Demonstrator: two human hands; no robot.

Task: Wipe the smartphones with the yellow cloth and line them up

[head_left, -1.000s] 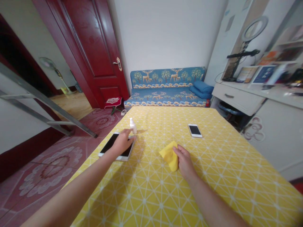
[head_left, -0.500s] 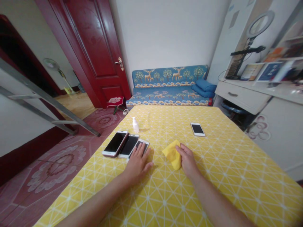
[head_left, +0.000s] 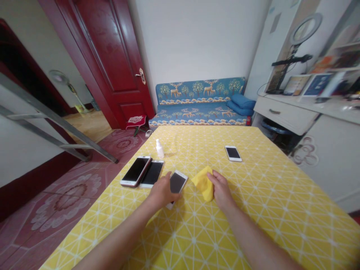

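Observation:
My left hand (head_left: pixel 162 190) grips a white-framed smartphone (head_left: pixel 178 182) by its sides, thumb at the near right edge and fingers at the left. Part of that phone is hidden under the hand. Between the thumb and fingers of my right hand (head_left: pixel 221 187) is a yellow cloth (head_left: pixel 204 183), hanging just right of the phone. Left of my left hand lie a white smartphone (head_left: pixel 152 173) and a thicker smartphone (head_left: pixel 136 171) with a dark reddish edge, side by side. Farther off at the right, another white smartphone (head_left: pixel 233 153) lies face up.
A small white spray bottle (head_left: pixel 160 149) stands behind the phones. The table wears a yellow patterned tablecloth (head_left: pixel 225 232). Beyond it are a blue sofa (head_left: pixel 197 109) and a red door (head_left: pixel 112 56). A metal ladder (head_left: pixel 75 131) leans at left; a white cabinet (head_left: pixel 284 112) stands at right.
My left hand has gone from lying flat on the phone to gripping it. That phone has moved right, away from the other two. The right hand still holds the cloth.

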